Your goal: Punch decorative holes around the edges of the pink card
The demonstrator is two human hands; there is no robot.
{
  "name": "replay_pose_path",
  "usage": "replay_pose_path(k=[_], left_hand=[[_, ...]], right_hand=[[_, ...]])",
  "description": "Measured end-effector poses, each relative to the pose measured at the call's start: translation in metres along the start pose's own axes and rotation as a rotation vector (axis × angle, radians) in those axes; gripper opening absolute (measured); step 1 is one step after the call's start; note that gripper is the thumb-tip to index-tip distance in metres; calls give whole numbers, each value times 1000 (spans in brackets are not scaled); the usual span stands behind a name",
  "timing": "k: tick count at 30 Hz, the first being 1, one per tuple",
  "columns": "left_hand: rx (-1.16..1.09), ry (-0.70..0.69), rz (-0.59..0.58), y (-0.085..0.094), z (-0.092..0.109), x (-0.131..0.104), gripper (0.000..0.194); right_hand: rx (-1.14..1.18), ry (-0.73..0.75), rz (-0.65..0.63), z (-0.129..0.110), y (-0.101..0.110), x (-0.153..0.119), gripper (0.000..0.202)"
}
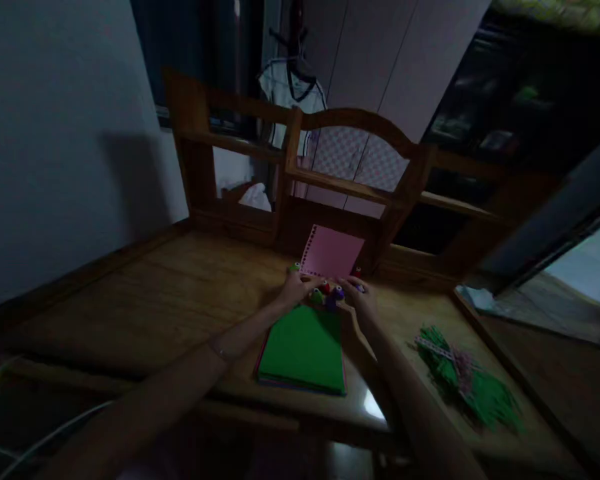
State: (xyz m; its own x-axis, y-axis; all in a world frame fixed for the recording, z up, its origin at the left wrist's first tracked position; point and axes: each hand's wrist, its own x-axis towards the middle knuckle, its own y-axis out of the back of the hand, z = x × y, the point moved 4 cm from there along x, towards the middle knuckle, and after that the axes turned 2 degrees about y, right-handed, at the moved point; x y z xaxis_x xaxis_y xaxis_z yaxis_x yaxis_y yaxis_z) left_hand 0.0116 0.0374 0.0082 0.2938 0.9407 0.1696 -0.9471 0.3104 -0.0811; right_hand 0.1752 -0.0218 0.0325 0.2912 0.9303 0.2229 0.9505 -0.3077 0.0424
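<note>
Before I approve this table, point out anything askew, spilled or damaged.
The green and pink shreds on the right of the table look odd: they lie in a loose, tangled heap, while the green stack is fairly neat. They could be mere scraps; nothing else stands out in this dim picture.

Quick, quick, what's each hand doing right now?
Left hand: closed, holding the pink paper near its lower left corner.
Right hand: closed, holding the same paper near its lower right corner.
</note>
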Motion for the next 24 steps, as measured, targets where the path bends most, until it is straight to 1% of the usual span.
replay_pose_path(k=[7,10,13,18,24], left_hand=[[-25,-19,35,-3,4,-2,30],[-46,-38,28,-4,4,-2,29],[-67,-59,14,-4,5,-2,33],[-77,-53,21,-5,5,-3,34],[-26,-55,22,-5,5,-4,31]], right_hand=[[7,-28,-17,-1,0,-3,41],[0,-18,-27,-2,0,-2,40],[-6,-4,-34,-2,-1,-3,39],[-9,-11,-45,0,-2,-2,38],[-8,-35,-55,0,-3,-3,40]])
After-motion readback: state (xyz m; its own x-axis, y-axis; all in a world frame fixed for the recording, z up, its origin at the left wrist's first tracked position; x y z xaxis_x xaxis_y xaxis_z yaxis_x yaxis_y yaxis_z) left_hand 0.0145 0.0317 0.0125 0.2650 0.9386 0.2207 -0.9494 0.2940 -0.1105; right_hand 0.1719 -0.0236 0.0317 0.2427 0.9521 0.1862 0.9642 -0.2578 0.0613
